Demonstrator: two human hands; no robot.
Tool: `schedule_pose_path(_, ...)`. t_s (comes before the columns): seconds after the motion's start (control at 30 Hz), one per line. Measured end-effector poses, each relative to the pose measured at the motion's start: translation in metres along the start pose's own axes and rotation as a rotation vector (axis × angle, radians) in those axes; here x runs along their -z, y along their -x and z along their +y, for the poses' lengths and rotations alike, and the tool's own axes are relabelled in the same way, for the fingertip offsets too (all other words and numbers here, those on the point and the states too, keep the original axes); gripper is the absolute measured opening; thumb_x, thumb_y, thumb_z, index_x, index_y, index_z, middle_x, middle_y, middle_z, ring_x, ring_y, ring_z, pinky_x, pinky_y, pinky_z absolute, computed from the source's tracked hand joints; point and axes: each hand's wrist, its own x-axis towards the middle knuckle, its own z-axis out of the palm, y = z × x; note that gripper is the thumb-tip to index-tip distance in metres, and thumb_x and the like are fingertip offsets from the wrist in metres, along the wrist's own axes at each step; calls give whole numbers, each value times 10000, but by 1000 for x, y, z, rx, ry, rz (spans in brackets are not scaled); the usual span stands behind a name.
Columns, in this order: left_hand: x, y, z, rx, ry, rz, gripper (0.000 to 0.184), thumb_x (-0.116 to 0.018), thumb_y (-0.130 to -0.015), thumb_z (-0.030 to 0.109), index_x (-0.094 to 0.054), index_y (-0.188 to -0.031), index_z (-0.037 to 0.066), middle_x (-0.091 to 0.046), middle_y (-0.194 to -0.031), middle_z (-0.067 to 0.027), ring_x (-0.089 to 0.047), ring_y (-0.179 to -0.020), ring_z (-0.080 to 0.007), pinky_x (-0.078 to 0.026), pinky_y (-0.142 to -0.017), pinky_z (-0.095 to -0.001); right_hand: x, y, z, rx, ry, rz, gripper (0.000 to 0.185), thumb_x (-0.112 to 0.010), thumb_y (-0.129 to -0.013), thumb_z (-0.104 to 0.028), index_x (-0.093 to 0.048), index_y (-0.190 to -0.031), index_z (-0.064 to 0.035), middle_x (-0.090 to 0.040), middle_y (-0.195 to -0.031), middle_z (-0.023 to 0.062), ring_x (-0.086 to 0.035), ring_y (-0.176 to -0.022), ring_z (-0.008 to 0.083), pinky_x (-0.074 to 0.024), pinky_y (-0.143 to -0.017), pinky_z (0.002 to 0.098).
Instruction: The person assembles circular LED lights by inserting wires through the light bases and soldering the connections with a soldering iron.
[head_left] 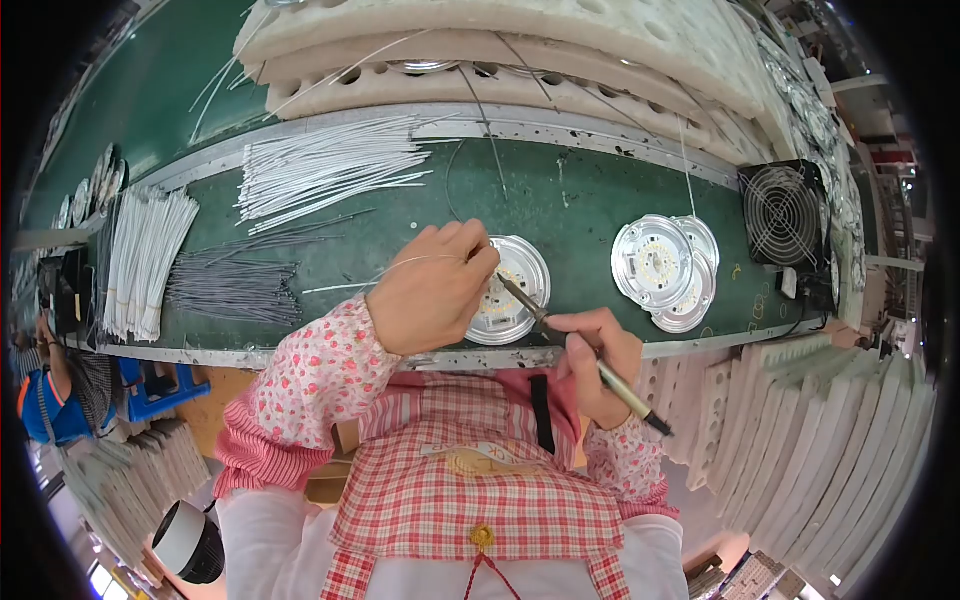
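- A round silver LED plate [503, 315] lies by the near edge of the green surface [585, 200], midway along it.
- The left hand [435, 290] covers the plate's left side, its fingers pinched narrow on a thin white wire [335, 288] that trails leftward.
- The right hand [605, 365], at the near edge, has its fingers wrapped around a soldering iron [622, 388], tip at the plate.
- Toward the right end lies an overlapping pile of similar plates [655, 265].
- Loose white wires [330, 175] spread near the far edge; grey wires [235, 285] and a white wire bundle [150, 265] lie toward the left end.
- A black fan [782, 215] stands at the right end.
- Beyond the far edge, pale boards with holes [500, 35] are stacked.
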Motion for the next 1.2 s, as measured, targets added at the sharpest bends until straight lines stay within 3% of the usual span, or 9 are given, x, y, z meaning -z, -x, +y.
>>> schedule_pose_path(0.13, -2, -1, 9, 24, -102, 15, 154, -625, -848, 42, -560, -986, 22, -511, -1004, -119, -528, -893, -296, -386, -769, -403, 8, -5, 4, -174, -178, -23, 215, -518, -982, -121, -627, -1065, 45, -623, -666, 46, -551, -553, 63, -440, -515, 231)
schedule_pose_path(0.37, -17, -2, 19, 29, -143, 153, 134, -608, -840, 18, -559, -964, 13, -515, -989, -125, -509, -841, -291, -364, -753, -394, 9, 3, 20, 31, -43, -88, 211, -514, -1000, -114, -621, -1105, 35, -629, -677, 60, -597, -585, 91, -473, -554, 241)
schedule_pose_path(0.7, -30, 0, 15, 142, -38, 243, 157, -661, -830, 21, -561, -950, 33, -554, -1035, -125, -545, -855, -315, -400, -733, -407, -4, 14, 21, -100, -230, 29, 229, -493, -1029, -135, -596, -1138, 38, -663, -855, 111, -632, -661, 124, -512, -625, 257)
schedule_pose_path(0.8, -22, 11, 6, 88, 2, 246, 288, -703, -792, 30, -616, -1065, 55, -587, -1110, -113, -578, -932, -303, -422, -770, -402, -4, 15, 19, -178, -269, 44, 230, -483, -1028, -136, -578, -1135, 44, -661, -911, 129, -633, -659, 134, -513, -616, 259)
schedule_pose_path(0.87, -13, 23, 0, -20, -90, 190, 430, -715, -768, 43, -624, -1186, 81, -595, -1166, -100, -584, -996, -285, -433, -808, -405, -8, 15, 18, -179, -265, 76, 219, -472, -1014, -127, -566, -1107, 48, -660, -977, 160, -628, -613, 148, -509, -568, 261)
schedule_pose_path(1.0, -14, 38, -9, -122, -259, 108, 632, -688, -758, 58, -583, -1379, 111, -597, -1242, -76, -577, -1085, -251, -447, -879, -406, -13, 18, 13, -198, -255, 100, 227, -460, -1020, -135, -569, -1109, 42, -653, -974, 147, -636, -649, 142, -511, -598, 262)
schedule_pose_path(1.07, -13, 38, -7, -161, -357, 95, 611, -667, -772, 73, -582, -1377, 101, -585, -1247, -70, -568, -1104, -245, -446, -896, -401, -13, 20, 12, -193, -234, 94, 237, -442, -1028, -139, -574, -1118, 36, -650, -995, 139, -638, -668, 128, -510, -615, 259)
schedule_pose_path(1.17, -9, 38, -4, -193, -451, 44, 586, -638, -792, 95, -581, -1375, 84, -562, -1262, -58, -557, -1125, -238, -440, -926, -392, -7, 24, 11, -262, -278, 138, 349, -621, -992, -227, -566, -1253, -1, -652, -946, 142, -659, -784, 197, -523, -726, 313)
schedule_pose_path(1.2, -7, 38, -2, -199, -474, 19, 580, -630, -798, 102, -580, -1375, 78, -554, -1268, -54, -554, -1131, -236, -438, -937, -388, -12, 19, 11, -79, 7, 163, 457, -679, -942, -256, -540, -1297, -6, -638, -1001, 160, -648, -848, 239, -511, -784, 350)
